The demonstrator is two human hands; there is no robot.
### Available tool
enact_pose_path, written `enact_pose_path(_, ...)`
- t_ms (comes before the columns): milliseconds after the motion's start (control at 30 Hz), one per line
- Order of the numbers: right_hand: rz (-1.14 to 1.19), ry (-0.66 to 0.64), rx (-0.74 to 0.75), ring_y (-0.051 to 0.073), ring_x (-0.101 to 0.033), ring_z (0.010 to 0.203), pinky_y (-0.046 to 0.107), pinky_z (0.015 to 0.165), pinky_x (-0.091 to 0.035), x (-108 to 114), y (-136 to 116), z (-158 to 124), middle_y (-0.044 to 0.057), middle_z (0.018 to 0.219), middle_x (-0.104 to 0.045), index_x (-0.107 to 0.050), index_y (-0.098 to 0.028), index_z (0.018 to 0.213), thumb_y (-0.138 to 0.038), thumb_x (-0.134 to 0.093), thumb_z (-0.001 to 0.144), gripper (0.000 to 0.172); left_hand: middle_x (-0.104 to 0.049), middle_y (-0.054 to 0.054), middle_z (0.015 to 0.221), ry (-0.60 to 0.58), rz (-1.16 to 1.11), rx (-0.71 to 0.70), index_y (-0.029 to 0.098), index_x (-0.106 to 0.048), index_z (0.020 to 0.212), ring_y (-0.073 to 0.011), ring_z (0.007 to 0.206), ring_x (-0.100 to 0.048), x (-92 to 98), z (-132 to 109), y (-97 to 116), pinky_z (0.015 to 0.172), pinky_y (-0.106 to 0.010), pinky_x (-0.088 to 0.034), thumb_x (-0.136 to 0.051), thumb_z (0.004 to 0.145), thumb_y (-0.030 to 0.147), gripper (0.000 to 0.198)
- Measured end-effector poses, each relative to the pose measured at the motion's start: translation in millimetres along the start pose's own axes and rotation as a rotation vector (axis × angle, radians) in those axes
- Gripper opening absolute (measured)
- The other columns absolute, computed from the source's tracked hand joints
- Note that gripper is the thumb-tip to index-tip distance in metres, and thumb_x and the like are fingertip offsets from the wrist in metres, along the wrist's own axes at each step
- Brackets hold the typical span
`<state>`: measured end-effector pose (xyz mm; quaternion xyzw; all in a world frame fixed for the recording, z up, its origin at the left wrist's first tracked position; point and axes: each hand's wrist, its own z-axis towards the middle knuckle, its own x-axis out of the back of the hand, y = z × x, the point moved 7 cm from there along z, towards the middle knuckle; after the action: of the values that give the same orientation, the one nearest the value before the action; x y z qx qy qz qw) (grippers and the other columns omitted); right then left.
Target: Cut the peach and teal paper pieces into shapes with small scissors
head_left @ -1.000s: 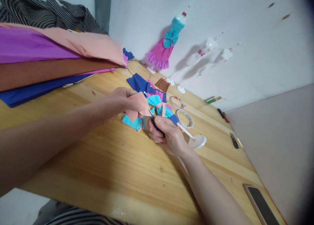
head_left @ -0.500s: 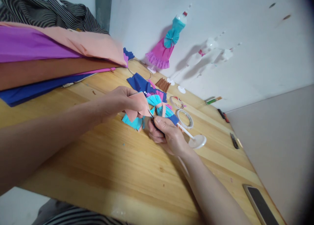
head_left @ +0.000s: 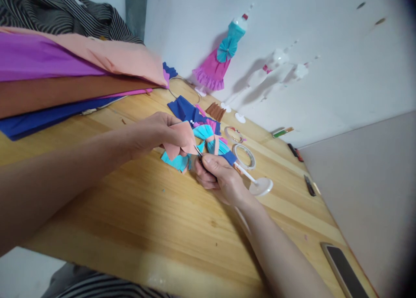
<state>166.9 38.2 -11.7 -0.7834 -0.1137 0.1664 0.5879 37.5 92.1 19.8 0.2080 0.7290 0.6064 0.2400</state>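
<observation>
My left hand (head_left: 167,132) pinches a piece of peach crepe paper (head_left: 186,135), which hangs folded from the fingers. My right hand (head_left: 216,172) is closed around a pair of scissors (head_left: 198,151); the blades meet the paper's right edge, and the handles are mostly hidden in the fist. Behind the hands lies a small figure in a turquoise and peach paper outfit (head_left: 205,132), its white stand base (head_left: 261,186) tipped on its side. Under my left hand a turquoise paper scrap (head_left: 176,161) rests on the wooden table (head_left: 146,228).
Folded crepe sheets (head_left: 81,59) are stacked at the left. A dressed figure in pink (head_left: 214,66) and bare white figures stand by the wall. Tape rolls (head_left: 244,156), a utility knife (head_left: 310,185) and a phone (head_left: 344,270) lie to the right. Blue paper (head_left: 183,108) lies mid-table.
The scissors' tip has shifted slightly against the peach paper's edge, and the paper's lower flap has moved a little. Both hands keep nearly the same place.
</observation>
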Motion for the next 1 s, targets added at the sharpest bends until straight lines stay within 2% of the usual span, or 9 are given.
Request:
enact_pose_path(500, -0.026, -0.017, 0.013, 0.006, -0.014, 0.042, 0.023, 0.041, -0.005, 1.4, 0.7, 0.4, -0.009, 0.048, -0.028, -0.053, -0.017, 0.064, -0.054, -0.062, 0.082, 0.042, -0.062, -0.003, 0.053, 0.037, 0.042, 0.012, 0.015, -0.071, 0.057, -0.0138, 0.055, -0.056, 3.9, 3.2, -2.6, 0.048, -0.02, -0.036, -0.07, 0.058, 0.023, 0.008)
enact_pose_path(1000, -0.062, -0.033, 0.021, 0.006, -0.016, 0.042, 0.024, 0.041, -0.007, 0.0, 1.3, 0.9, -0.008, 0.048, -0.03, -0.052, -0.017, 0.065, -0.054, -0.06, 0.082, 0.042, -0.065, -0.002, 0.059, -0.02, 0.059, 0.044, 0.014, -0.07, 0.062, -0.0124, 0.059, -0.058, 4.9, 3.4, -5.3, 0.053, -0.019, -0.04, -0.067, 0.063, 0.02, 0.007)
